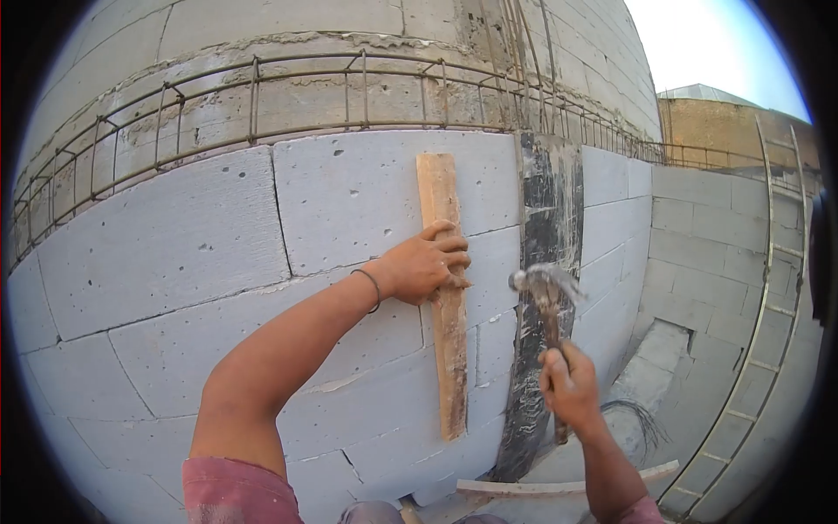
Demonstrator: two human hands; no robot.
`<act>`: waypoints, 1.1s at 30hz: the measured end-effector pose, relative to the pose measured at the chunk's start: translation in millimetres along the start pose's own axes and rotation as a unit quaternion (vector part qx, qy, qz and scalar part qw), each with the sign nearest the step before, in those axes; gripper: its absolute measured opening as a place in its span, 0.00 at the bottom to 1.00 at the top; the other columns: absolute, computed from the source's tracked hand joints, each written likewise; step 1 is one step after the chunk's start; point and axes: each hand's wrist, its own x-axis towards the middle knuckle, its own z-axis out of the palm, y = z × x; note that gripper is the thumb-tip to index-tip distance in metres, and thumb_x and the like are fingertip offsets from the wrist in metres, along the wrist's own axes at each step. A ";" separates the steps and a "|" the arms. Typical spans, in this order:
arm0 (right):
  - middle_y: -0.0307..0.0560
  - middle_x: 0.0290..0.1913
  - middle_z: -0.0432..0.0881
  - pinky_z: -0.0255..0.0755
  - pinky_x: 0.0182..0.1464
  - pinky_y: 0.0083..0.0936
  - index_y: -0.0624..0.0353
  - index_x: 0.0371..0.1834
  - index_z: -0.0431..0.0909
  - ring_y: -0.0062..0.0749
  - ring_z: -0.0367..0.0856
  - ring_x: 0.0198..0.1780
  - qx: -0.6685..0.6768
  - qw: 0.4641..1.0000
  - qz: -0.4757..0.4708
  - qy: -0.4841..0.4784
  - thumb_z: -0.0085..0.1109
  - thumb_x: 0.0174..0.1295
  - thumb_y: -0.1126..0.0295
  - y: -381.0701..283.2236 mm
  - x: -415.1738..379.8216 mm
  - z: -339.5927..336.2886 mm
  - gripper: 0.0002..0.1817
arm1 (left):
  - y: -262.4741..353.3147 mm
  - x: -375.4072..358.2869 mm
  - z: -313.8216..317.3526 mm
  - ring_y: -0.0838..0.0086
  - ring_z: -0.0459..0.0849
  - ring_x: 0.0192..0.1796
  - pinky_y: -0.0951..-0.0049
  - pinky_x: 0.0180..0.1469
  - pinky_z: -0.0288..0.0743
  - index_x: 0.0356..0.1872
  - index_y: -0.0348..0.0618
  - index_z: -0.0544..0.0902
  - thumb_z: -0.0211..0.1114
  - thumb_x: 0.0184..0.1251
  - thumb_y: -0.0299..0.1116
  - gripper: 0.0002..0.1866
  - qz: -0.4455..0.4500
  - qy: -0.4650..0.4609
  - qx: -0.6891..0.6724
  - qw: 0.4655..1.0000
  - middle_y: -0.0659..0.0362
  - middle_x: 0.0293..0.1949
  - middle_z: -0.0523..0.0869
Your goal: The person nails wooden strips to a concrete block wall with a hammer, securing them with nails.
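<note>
The left hand [425,266] is in the middle of the frame. It presses a long wooden board [445,297] flat against a big gray block wall [175,253]. The fingers [452,258] of this hand are curled around the edge of the board and hold it tight. The board stands up and down, almost straight. Its top end is near the upper middle of the frame, and its bottom end is lower down, just right of the middle. A thin band [374,288] goes around the left wrist.

The right hand [569,384] is in the lower right part of the frame. Its fingers are closed around the handle of a hammer [548,297]. The metal head of the hammer is up above the hand, just right of the board and near the left hand. The hammer head looks a little blurry, and it is not touching the board.

Behind the hammer, a dark black strip [548,201] runs down the wall. Along the top of the wall is a cage of rusty metal bars [253,96]. A ladder [772,288] leans at the right side of the frame. A loose wooden stick [524,487] lies at the bottom, below the hands.
</note>
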 end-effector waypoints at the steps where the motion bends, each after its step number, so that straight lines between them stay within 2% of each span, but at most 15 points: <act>1: 0.35 0.19 0.72 0.61 0.16 0.20 0.63 0.42 0.76 0.16 0.67 0.14 -0.010 1.000 -0.013 -0.010 0.50 0.80 0.62 -35.4 20.7 -5.3 0.14 | 0.5 -1.3 -1.4 0.69 0.65 0.76 0.48 0.84 0.43 0.62 0.76 0.85 0.76 0.56 0.45 0.28 -0.009 0.011 -0.002 1.000 0.67 0.64 0.79; 4: 0.35 0.20 0.70 0.61 0.12 0.22 0.65 0.50 0.77 0.17 0.68 0.13 -0.017 0.996 -0.048 -0.078 0.50 0.80 0.61 -141.2 85.3 -15.6 0.16 | 0.8 -4.3 -2.2 0.69 0.65 0.76 0.48 0.84 0.42 0.60 0.75 0.87 0.75 0.56 0.45 0.26 -0.009 0.012 0.003 1.000 0.67 0.63 0.80; 7: 0.35 0.20 0.70 0.62 0.13 0.21 0.64 0.49 0.77 0.18 0.68 0.13 -0.140 0.983 -0.102 -0.056 0.49 0.80 0.60 -210.2 145.4 2.2 0.16 | 0.2 -7.0 2.4 0.69 0.66 0.76 0.48 0.84 0.42 0.58 0.73 0.88 0.75 0.56 0.43 0.25 0.000 0.035 -0.005 0.999 0.67 0.62 0.81; 11: 0.36 0.20 0.72 0.62 0.14 0.23 0.65 0.47 0.79 0.19 0.68 0.13 -0.266 0.956 -0.109 -0.066 0.50 0.80 0.60 -241.3 202.4 28.0 0.17 | -0.7 -9.0 1.7 0.68 0.66 0.76 0.49 0.83 0.43 0.57 0.72 0.89 0.75 0.56 0.43 0.24 0.008 0.033 0.008 0.999 0.67 0.62 0.82; 13: 0.34 0.19 0.70 0.61 0.14 0.21 0.64 0.46 0.78 0.17 0.67 0.14 -0.359 0.927 -0.041 -0.103 0.51 0.80 0.59 -240.6 213.5 36.5 0.16 | -1.6 -10.1 1.8 0.68 0.66 0.76 0.49 0.83 0.44 0.57 0.72 0.89 0.75 0.56 0.43 0.24 0.013 0.035 0.007 0.999 0.67 0.62 0.82; 18: 0.37 0.20 0.73 0.60 0.16 0.22 0.69 0.44 0.79 0.19 0.68 0.14 -0.332 0.940 -0.068 -0.039 0.50 0.80 0.58 -200.6 164.2 18.4 0.20 | -4.8 -9.5 9.5 0.68 0.68 0.75 0.49 0.83 0.44 0.56 0.71 0.90 0.76 0.54 0.46 0.24 0.023 0.056 0.016 0.998 0.66 0.60 0.83; 19: 0.37 0.21 0.73 0.60 0.16 0.21 0.68 0.45 0.78 0.18 0.67 0.14 -0.255 0.962 -0.093 -0.009 0.49 0.81 0.58 -178.5 138.6 12.9 0.20 | -4.6 -9.3 9.9 0.68 0.68 0.74 0.49 0.83 0.45 0.56 0.70 0.90 0.76 0.53 0.46 0.24 0.025 0.056 0.015 0.998 0.66 0.59 0.83; 22: 0.35 0.20 0.73 0.58 0.17 0.17 0.65 0.45 0.77 0.14 0.64 0.14 -0.111 0.987 -0.102 0.049 0.46 0.82 0.57 -90.9 32.6 11.0 0.20 | -6.9 -6.3 24.2 0.69 0.69 0.73 0.52 0.84 0.45 0.55 0.67 0.91 0.78 0.49 0.43 0.25 0.026 0.090 -0.013 0.995 0.67 0.57 0.84; 24: 0.32 0.18 0.69 0.55 0.19 0.16 0.63 0.42 0.74 0.11 0.63 0.16 -0.100 0.987 -0.069 0.107 0.43 0.83 0.59 -12.1 -44.8 16.0 0.18 | -1.2 -8.7 13.7 0.70 0.69 0.74 0.52 0.84 0.46 0.54 0.67 0.91 0.79 0.47 0.40 0.27 0.027 0.095 -0.027 0.995 0.67 0.59 0.84; 26: 0.34 0.18 0.67 0.57 0.14 0.19 0.59 0.38 0.69 0.16 0.61 0.12 -0.049 0.991 -0.014 0.126 0.44 0.83 0.57 59.3 -109.6 34.3 0.18 | 2.9 -8.2 -7.0 0.67 0.70 0.70 0.43 0.79 0.49 0.53 0.67 0.90 0.74 0.56 0.39 0.21 0.037 0.004 0.037 0.999 0.64 0.56 0.83; 27: 0.34 0.18 0.66 0.57 0.14 0.19 0.58 0.38 0.69 0.16 0.61 0.12 -0.070 0.990 0.017 0.120 0.44 0.83 0.57 90.7 -132.6 38.5 0.17 | 0.7 -3.5 2.1 0.66 0.70 0.70 0.44 0.79 0.50 0.51 0.67 0.90 0.74 0.55 0.40 0.20 0.037 0.011 0.054 0.998 0.64 0.56 0.83; 28: 0.34 0.18 0.65 0.57 0.14 0.19 0.59 0.39 0.68 0.16 0.60 0.12 0.039 0.990 0.103 0.091 0.44 0.83 0.57 86.7 -142.7 46.3 0.17 | 0.6 -2.3 2.0 0.66 0.70 0.70 0.44 0.79 0.50 0.51 0.67 0.90 0.74 0.55 0.40 0.20 0.041 0.008 0.053 0.998 0.64 0.56 0.83; 30: 0.35 0.18 0.66 0.59 0.14 0.19 0.59 0.40 0.69 0.17 0.61 0.13 0.022 0.990 0.119 0.077 0.44 0.83 0.57 77.0 -135.5 43.7 0.17 | 0.4 -1.7 5.4 0.67 0.70 0.70 0.43 0.79 0.49 0.52 0.67 0.91 0.74 0.54 0.40 0.20 0.040 0.023 0.062 0.997 0.64 0.56 0.83; 32: 0.36 0.23 0.69 0.61 0.19 0.17 0.59 0.41 0.68 0.16 0.65 0.19 0.034 0.992 0.043 0.118 0.45 0.83 0.56 30.5 -115.7 41.9 0.17 | -0.9 -1.5 12.3 0.66 0.70 0.70 0.43 0.79 0.48 0.53 0.67 0.91 0.75 0.53 0.39 0.21 0.051 0.052 0.047 0.996 0.64 0.56 0.83; 33: 0.39 0.23 0.70 0.64 0.19 0.19 0.59 0.43 0.67 0.18 0.66 0.19 0.059 0.984 -0.049 0.161 0.43 0.83 0.54 17.5 -107.2 41.6 0.18 | 2.1 -3.2 5.6 0.66 0.70 0.71 0.43 0.80 0.48 0.53 0.67 0.91 0.75 0.53 0.39 0.22 0.047 0.040 0.045 0.997 0.64 0.57 0.83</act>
